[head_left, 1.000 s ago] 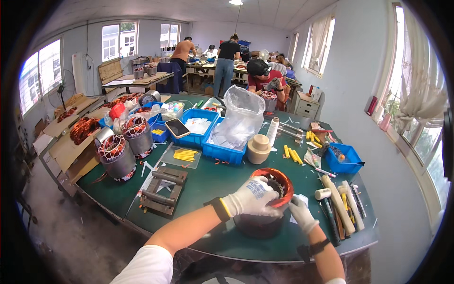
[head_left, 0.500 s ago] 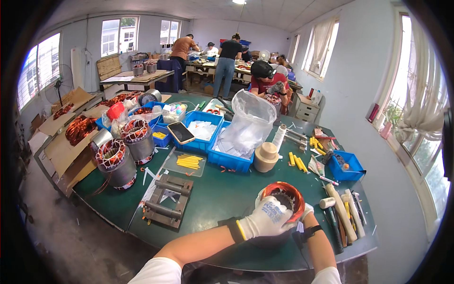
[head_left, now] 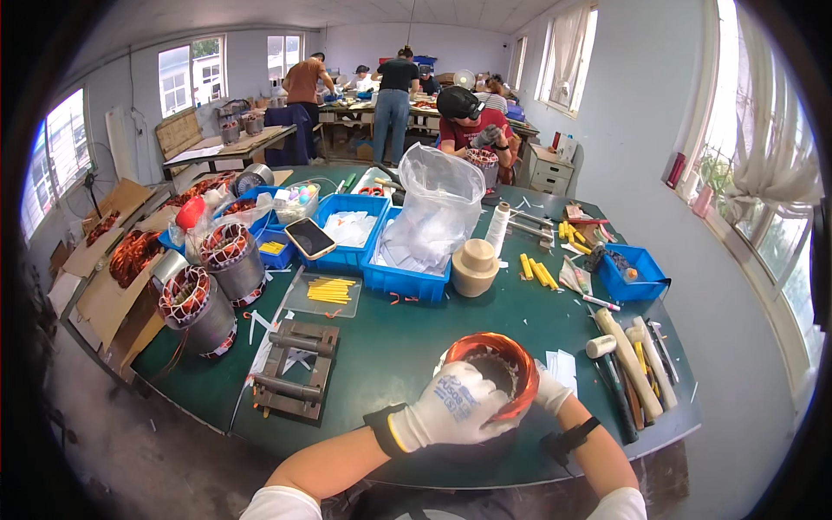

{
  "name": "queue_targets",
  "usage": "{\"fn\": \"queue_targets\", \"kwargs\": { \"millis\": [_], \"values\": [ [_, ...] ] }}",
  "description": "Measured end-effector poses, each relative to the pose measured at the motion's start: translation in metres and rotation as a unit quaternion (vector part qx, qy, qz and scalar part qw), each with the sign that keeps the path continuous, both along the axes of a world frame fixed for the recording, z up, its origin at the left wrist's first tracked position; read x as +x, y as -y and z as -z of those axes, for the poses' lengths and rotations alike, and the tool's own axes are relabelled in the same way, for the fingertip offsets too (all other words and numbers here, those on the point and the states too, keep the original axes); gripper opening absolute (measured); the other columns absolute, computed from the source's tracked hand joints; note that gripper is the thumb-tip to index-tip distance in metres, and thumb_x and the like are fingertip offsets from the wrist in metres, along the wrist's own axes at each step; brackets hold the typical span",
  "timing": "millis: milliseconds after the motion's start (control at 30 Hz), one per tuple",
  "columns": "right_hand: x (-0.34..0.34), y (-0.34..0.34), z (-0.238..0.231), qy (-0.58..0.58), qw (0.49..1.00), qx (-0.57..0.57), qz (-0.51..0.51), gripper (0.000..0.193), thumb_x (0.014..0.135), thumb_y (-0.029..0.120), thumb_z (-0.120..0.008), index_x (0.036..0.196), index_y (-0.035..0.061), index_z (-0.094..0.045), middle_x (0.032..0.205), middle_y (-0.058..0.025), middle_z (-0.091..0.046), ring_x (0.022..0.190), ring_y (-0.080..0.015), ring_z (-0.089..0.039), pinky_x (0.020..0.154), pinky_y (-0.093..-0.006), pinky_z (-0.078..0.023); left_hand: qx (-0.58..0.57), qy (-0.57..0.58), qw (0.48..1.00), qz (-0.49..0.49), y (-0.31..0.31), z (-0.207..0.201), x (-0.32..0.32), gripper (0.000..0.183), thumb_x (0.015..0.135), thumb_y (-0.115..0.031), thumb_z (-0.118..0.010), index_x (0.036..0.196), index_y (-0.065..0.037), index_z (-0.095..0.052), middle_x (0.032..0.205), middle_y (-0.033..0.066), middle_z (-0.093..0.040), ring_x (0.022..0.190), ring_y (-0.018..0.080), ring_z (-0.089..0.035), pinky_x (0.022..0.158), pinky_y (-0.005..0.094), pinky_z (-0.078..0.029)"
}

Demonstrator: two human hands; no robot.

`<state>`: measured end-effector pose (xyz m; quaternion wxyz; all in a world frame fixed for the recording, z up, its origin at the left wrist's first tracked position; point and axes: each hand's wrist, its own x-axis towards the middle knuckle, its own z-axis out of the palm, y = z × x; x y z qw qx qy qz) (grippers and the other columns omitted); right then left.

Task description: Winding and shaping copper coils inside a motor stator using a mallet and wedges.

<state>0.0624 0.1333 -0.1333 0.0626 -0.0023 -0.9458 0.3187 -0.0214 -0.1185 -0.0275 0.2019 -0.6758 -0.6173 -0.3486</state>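
Observation:
A motor stator with a thick ring of copper winding (head_left: 494, 341) stands upright near the table's front edge. My left hand (head_left: 455, 406), in a white knitted glove, bends its fingers over the ring's near left rim. On the opposite side, my right hand (head_left: 549, 390), gloved too, grips the outer right of the winding; its fingertips are partly hidden. Dark bands circle both wrists. The stator's lower body is mostly covered by my left hand and forearm. White paper slips (head_left: 562, 371) lie just beyond my right hand.
Mallets (head_left: 601, 347) and rods lie at right, near a blue bin (head_left: 635, 273). A steel fixture (head_left: 295, 368) and finished stators (head_left: 198, 312) stand left. Blue trays (head_left: 403, 282), a phone (head_left: 310, 238) and a cone-shaped wooden block (head_left: 475, 269) sit farther back. A co-worker (head_left: 472, 130) works across the table.
The view has shifted a little. My hands and the winding sit farther left in it, and the paper slips beside my right hand show more fully. Both hands stay on the winding.

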Motion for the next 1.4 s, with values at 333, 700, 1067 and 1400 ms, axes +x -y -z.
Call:
{"fn": "queue_targets", "kwargs": {
  "millis": [333, 700, 1067, 1400],
  "values": [
    [0.110, 0.025, -0.055, 0.041, 0.992, 0.064, 0.105, 0.043, 0.087, 0.026, -0.057, 0.121, -0.0004, -0.058, 0.114, -0.0239, -0.063, 0.111, -0.0391, -0.058, 0.097, -0.0411, -0.045, 0.071, 0.009, 0.997, -0.014, -0.001, 0.009, 0.004, 0.025, 0.072, -0.029, -0.073, 0.060, -0.011, -0.061, 0.058, 0.0052, -0.053, 0.059, 0.0249, -0.056, 0.062, 0.0374, -0.044],
    [0.165, 0.039, 0.017, -0.017, 0.921, 0.199, 0.334, 0.090, 0.074, 0.043, -0.073, 0.146, 0.0074, -0.033, 0.150, -0.0257, -0.029, 0.138, -0.0454, -0.027, 0.112, -0.0516, -0.024, 0.110, -0.005, 0.994, -0.007, -0.007, 0.015, 0.007, 0.014, 0.070, -0.014, -0.069, 0.059, -0.010, -0.061, 0.058, 0.0050, -0.055, 0.059, 0.0274, -0.056, 0.063, 0.0388, -0.043],
    [0.141, 0.029, 0.011, 0.060, 0.924, 0.244, 0.288, 0.063, 0.082, 0.050, -0.062, 0.139, 0.0236, -0.051, 0.147, -0.0258, -0.037, 0.137, -0.0478, -0.028, 0.113, -0.0542, -0.020, 0.143, 0.001, 0.989, -0.028, -0.009, 0.023, 0.009, 0.012, 0.070, -0.011, -0.066, 0.060, -0.008, -0.060, 0.059, 0.0055, -0.054, 0.065, 0.0282, -0.057, 0.074, 0.0409, -0.047],
    [0.141, 0.035, 0.013, -0.009, 0.920, 0.199, 0.337, 0.062, 0.077, 0.047, -0.068, 0.131, 0.0181, -0.058, 0.141, -0.0236, -0.045, 0.134, -0.0429, -0.036, 0.112, -0.0513, -0.024, 0.145, -0.018, 0.988, -0.042, -0.008, 0.025, 0.008, 0.005, 0.066, -0.011, -0.066, 0.065, -0.011, -0.061, 0.060, 0.0042, -0.051, 0.064, 0.0268, -0.056, 0.074, 0.0416, -0.047]
  ]
}}
